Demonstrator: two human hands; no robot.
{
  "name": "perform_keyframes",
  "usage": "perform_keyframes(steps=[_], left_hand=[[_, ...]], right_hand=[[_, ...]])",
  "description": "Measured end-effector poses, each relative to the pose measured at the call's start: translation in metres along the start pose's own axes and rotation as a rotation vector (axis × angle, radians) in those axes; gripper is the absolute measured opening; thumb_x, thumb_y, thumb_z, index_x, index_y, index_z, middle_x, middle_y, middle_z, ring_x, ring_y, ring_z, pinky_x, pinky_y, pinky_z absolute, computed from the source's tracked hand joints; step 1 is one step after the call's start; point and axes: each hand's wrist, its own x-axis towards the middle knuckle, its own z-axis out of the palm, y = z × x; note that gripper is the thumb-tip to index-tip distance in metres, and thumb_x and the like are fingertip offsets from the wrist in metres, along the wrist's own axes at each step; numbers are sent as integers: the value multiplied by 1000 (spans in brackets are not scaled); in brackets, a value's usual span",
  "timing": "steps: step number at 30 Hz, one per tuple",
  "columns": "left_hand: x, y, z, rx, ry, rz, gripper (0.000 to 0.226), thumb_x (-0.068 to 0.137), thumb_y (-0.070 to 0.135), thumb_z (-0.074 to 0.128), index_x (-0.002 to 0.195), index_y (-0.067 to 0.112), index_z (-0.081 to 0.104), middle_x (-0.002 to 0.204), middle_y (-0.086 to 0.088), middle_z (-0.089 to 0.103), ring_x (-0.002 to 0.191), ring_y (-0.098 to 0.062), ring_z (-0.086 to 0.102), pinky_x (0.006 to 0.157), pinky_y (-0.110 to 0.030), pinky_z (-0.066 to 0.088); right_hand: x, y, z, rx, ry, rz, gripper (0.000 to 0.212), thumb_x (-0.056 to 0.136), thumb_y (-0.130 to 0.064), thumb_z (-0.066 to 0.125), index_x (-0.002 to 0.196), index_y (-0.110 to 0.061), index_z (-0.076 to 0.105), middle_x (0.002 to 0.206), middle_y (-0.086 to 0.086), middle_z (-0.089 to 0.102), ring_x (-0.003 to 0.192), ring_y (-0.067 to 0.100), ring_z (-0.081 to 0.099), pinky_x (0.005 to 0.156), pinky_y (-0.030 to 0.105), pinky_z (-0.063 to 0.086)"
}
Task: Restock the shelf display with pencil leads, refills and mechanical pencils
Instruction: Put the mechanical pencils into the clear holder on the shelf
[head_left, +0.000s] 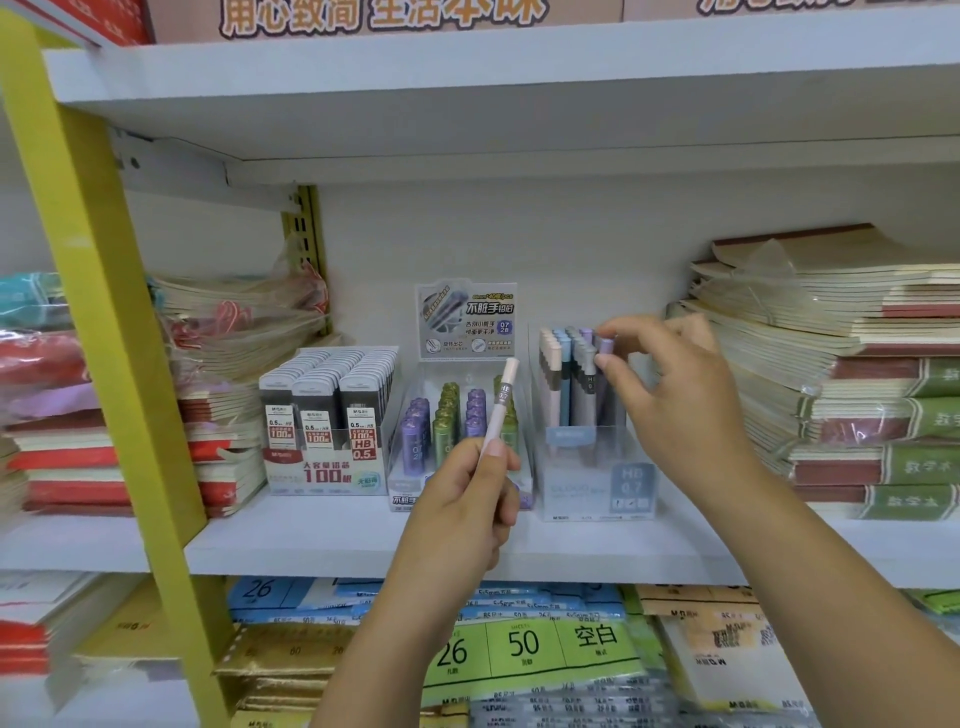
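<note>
Centre of the frame: the left grip (467, 499) is curled round the lower end of a pink lead tube (501, 400), thumb and fingers pinching it so it stands nearly upright in front of the middle display box (410, 483). Right of centre, the right grip (670, 384) pinches the purple cap of a lilac tube (605, 347) that stands in the clear HB 0.7 box (597, 483), forefinger above, thumb below, the other fingers loosely fanned. These tubes look light, stiff and smooth, more slippery than heavy, so I judge that a fingertip pinch near the cap or mid-barrel is plenty. Squeeze hard and a cap may pop, or the leads inside may snap. The box is packed in tight upright rows, so a tube probably wants to go straight down, not at an angle. Left of centre on the white shelf (337, 545) sits the box of 0.5 lead packs (324, 447), and stacked notebooks (857, 389) fill the right side of the frame.
</note>
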Motion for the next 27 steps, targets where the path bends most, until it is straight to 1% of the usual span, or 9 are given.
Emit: perform_keyframes(steps=[2, 4, 6, 8, 11, 16, 19, 24, 27], left_hand=[[0, 0, -1, 4, -5, -4, 31, 102, 45, 43, 85, 28, 63, 63, 5, 48, 46, -8, 30, 42, -18, 27], [0, -1, -3, 12, -9, -8, 30, 102, 45, 43, 86, 28, 63, 64, 4, 47, 46, -7, 30, 43, -18, 27], [-1, -1, -5, 14, -6, -9, 30, 102, 45, 43, 87, 28, 63, 64, 4, 46, 46, -7, 30, 42, -18, 27], [-1, -1, -7, 15, -5, -4, 30, 102, 45, 43, 88, 28, 63, 64, 4, 46, 46, -7, 30, 43, -19, 27], [-1, -1, -8, 12, -6, -1, 30, 102, 45, 44, 88, 28, 63, 64, 5, 47, 46, -7, 31, 43, -19, 27], [0, -1, -8, 19, -6, 2, 30, 102, 46, 44, 89, 28, 64, 64, 5, 47, 46, -7, 31, 43, -18, 27], [0, 0, -7, 12, -9, 2, 30, 102, 45, 44, 89, 27, 63, 63, 6, 47, 46, -6, 31, 42, -17, 27], [-3, 4, -3, 21, -20, 13, 29, 101, 46, 44, 89, 30, 65, 63, 5, 48, 46, -6, 32, 42, -18, 28], [-5, 8, 1, 36, -27, 30, 30, 101, 47, 44, 91, 34, 68, 62, 7, 48, 46, -5, 34, 43, -17, 29]], right_hand=[[2, 0, 3, -112, 45, -57, 21, 90, -30, 60, 110, -27, 66, 109, -3, 59, 106, 14, 39, 84, 24, 31], [5, 0, 6, -156, 42, -34, 27, 91, -30, 57, 116, -27, 65, 122, 2, 53, 117, 21, 36, 94, 32, 35], [6, 1, 9, -162, -36, 32, 37, 91, -28, 56, 128, -30, 57, 132, 2, 47, 125, 22, 31, 103, 42, 36], [7, 2, 11, -161, -118, 98, 45, 92, -29, 53, 137, -34, 48, 138, 2, 42, 131, 20, 24, 109, 44, 32], [11, 5, 11, -163, -216, 158, 47, 93, -32, 48, 140, -36, 44, 143, 2, 38, 134, 18, 19, 110, 41, 27], [19, 9, 10, -146, -377, 223, 41, 94, -36, 44, 134, -40, 47, 134, -1, 44, 128, 20, 28, 96, 35, 32], [20, 11, 10, -79, -414, 236, 40, 97, -34, 43, 136, -41, 45, 135, 0, 43, 130, 20, 29, 95, 29, 26], [7, 4, 2, 94, -256, 213, 41, 101, -36, 40, 142, -36, 41, 142, -5, 42, 134, 10, 28, 102, 23, 20], [2, -12, -12, 115, -26, 80, 33, 100, -28, 44, 131, -30, 53, 123, -9, 54, 117, 6, 44, 95, 21, 33]])
